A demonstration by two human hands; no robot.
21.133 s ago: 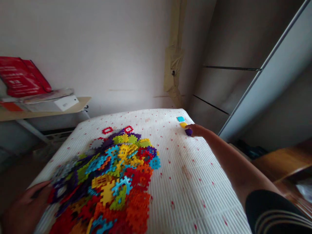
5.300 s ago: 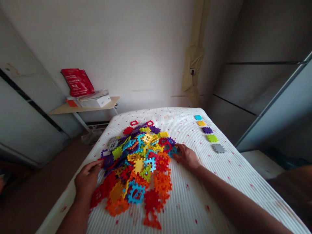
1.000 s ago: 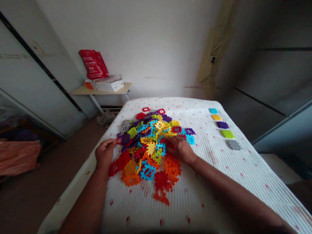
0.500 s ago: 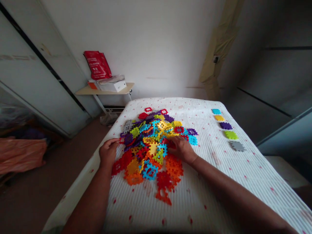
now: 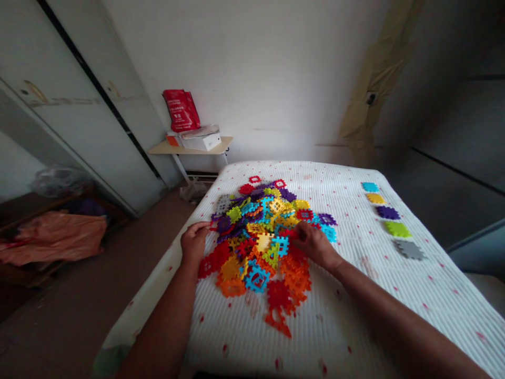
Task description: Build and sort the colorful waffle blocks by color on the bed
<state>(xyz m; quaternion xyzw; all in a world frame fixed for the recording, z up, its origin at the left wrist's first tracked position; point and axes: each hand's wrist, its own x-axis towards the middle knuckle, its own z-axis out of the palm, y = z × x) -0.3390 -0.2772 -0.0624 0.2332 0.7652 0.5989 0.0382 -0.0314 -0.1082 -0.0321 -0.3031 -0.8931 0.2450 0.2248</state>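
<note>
A heap of toothed plastic interlocking building pieces in many colours point(image 5: 263, 242) lies on the bed. My left hand point(image 5: 194, 242) is at the heap's left edge, thumb and fingers pinched at the rim of a red interlocking piece point(image 5: 214, 226). At the heap's right side is my right hand point(image 5: 316, 245), its fingers curled down onto a red interlocking piece point(image 5: 292, 238); the fingertips are partly hidden among the pieces. Nearer to me, orange pieces point(image 5: 295, 273) and a blue piece with a cut-out point(image 5: 258, 277) lie at the front of the heap.
On the bed's right side, a column of single pieces runs from blue point(image 5: 370, 187) through yellow, purple and green to grey point(image 5: 409, 249). The bed point(image 5: 339, 326) has a white ribbed cover. Beyond it, a small table point(image 5: 189, 149) bears a red bag point(image 5: 181, 111) and boxes.
My view has turned a little to the left, so everything sits further right in the picture. Both hands stay at about the same spots on the heap.
</note>
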